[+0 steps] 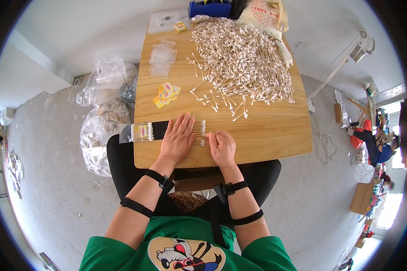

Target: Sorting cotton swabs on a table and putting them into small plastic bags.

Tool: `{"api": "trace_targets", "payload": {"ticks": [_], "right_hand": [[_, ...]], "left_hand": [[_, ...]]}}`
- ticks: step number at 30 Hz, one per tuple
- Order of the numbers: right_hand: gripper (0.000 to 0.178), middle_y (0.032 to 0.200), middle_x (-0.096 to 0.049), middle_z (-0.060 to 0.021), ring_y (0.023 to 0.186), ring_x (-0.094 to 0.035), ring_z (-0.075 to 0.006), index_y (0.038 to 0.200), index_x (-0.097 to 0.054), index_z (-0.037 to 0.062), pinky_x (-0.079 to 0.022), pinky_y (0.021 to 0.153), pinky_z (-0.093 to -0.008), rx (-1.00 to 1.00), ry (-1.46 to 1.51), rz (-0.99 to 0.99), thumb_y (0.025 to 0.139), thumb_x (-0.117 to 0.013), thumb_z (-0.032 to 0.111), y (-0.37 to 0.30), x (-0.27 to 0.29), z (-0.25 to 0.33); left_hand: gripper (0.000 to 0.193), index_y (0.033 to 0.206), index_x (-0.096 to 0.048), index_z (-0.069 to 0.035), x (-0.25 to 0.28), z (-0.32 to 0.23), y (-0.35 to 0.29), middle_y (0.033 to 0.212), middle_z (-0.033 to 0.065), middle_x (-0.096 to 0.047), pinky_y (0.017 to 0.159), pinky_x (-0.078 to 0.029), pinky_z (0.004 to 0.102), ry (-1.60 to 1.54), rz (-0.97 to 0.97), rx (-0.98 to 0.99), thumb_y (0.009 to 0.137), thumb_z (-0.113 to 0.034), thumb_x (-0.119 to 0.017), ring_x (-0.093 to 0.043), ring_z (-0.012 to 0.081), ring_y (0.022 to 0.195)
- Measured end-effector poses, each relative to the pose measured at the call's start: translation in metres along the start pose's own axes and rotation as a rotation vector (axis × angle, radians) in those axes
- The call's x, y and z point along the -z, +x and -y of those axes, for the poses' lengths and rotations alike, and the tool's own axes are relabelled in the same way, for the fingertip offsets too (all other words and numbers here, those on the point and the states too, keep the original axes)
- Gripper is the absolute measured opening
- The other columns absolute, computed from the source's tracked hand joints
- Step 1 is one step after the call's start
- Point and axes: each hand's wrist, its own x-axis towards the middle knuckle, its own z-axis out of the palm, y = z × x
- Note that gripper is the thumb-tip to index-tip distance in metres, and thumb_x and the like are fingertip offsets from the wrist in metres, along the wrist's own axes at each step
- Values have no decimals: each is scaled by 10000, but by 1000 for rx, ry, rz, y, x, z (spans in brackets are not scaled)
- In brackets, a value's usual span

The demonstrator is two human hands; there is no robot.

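Observation:
My left hand [178,141] lies flat, fingers together and stretched out, over a row of cotton swabs [199,128] near the table's front edge. The swab tips stick out past its right side. Close by, my right hand [222,147] is curled with its index fingertip at the ends of those swabs; whether anything is pinched in it is hidden. A black strip [159,130] runs out from under my left hand. At its left end, a clear bag of swabs [142,132] with a yellow label card rests by the table's left edge.
A large heap of cotton swabs [244,58] covers the back right of the wooden table [267,135]. Yellow cards [167,94] and clear plastic bags [163,58] lie on the left. Filled plastic sacks [97,135] stand on the floor. Another person [384,151] sits far right.

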Motion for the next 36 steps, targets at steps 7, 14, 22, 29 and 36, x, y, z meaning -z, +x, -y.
{"api": "trace_targets", "payload": {"ticks": [7, 14, 22, 29, 36], "right_hand": [[182, 697, -581, -95, 661, -575, -304, 730, -685, 58, -461, 604, -402, 20, -55, 13, 891, -654, 137, 0, -1, -4], [240, 690, -569, -90, 671, -582, -304, 712, -672, 69, -466, 603, -406, -25, -123, 13, 913, -642, 196, 3, -4, 3], [237, 706, -583, -92, 682, -590, -307, 730, -673, 66, -473, 616, -412, -19, -155, 15, 919, -632, 202, 3, -5, 3], [217, 725, -599, -93, 702, -600, -307, 767, -679, 70, -478, 626, -416, -22, -169, 50, 927, -621, 204, 4, -5, 2], [224, 736, -608, -93, 707, -605, -307, 791, -686, 74, -485, 638, -410, -26, -188, 9, 943, -602, 215, 6, -8, 6]], "left_hand": [[543, 1475, -394, -93, 0, 0, 0, 1556, 81, -336, 1180, -229, 461, -18, -17, -11, 992, -330, -467, -314, 245, 1438], [534, 1464, -412, -88, -1, 1, -1, 1548, 87, -348, 1178, -234, 464, -25, -22, -4, 988, -322, -477, -318, 246, 1436], [538, 1463, -411, -84, 0, 0, 0, 1548, 92, -348, 1175, -238, 470, -12, -25, -13, 988, -327, -478, -322, 251, 1434], [547, 1469, -402, -90, 0, 0, 0, 1551, 89, -343, 1179, -227, 468, -7, -17, -9, 986, -337, -475, -318, 250, 1436], [554, 1477, -390, -95, -1, 1, 0, 1557, 84, -336, 1184, -217, 465, -9, -8, -6, 988, -342, -470, -310, 246, 1441]]}}
